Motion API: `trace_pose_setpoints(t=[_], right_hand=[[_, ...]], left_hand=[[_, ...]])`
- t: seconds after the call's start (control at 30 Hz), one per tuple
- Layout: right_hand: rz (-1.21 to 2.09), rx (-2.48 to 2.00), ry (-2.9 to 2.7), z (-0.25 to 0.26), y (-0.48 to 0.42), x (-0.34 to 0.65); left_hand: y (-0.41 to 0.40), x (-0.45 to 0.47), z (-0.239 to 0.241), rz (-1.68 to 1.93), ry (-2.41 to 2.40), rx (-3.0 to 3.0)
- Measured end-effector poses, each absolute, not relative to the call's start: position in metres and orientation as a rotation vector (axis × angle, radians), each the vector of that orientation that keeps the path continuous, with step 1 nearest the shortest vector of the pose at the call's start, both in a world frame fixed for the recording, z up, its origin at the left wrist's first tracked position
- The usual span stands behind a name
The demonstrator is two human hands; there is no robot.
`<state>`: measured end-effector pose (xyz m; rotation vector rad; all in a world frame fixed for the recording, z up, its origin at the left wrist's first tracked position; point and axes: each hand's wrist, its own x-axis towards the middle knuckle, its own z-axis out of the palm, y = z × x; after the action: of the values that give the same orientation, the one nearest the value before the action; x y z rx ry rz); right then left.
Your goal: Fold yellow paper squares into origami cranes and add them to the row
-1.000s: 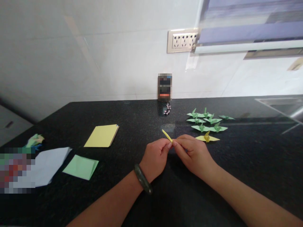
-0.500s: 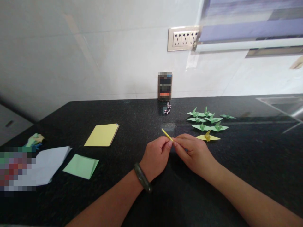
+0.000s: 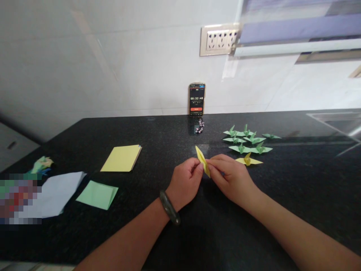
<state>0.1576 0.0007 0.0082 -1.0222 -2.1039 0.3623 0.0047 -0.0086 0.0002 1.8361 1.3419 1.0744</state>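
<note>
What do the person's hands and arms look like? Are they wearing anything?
Both forearms are bare, with no sleeves in view. The left hand has no glove, and a thick, smooth, rounded bangle, dark and greenish, circles that wrist. The right hand has no glove either, and nothing shows on its wrist.

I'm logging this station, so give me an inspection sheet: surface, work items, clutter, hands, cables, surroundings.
Surface: black countertop, speckled.
Work items: folded yellow paper; yellow crane and green cranes on the right; yellow-topped paper stack and folded green paper on the left.
Clutter: white sheet and multicolored bundle at far left; bead string at the back.
Hands: left hand and right hand both pinch the folded yellow paper.
Cables: nothing seen.
Surroundings: pale wall with socket panel; phone propped against it.
</note>
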Motion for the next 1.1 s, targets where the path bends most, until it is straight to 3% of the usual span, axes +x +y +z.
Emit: trace_pose_setpoints(t=[0.4,0.77,1.1], right_hand=[[0.299,-1.222,-1.993,0.008,0.000,0.157],[1.329,-1.042,-1.288,0.002,0.009,0.154],[1.331,-0.987,-1.207,0.004,0.010,0.154]], left_hand=[[-0.009,0.007,-0.003,1.100,1.330,1.687],[-0.005,0.007,-0.002,1.131,0.943,1.335],[-0.005,0.008,-0.001,1.259,1.120,1.333]])
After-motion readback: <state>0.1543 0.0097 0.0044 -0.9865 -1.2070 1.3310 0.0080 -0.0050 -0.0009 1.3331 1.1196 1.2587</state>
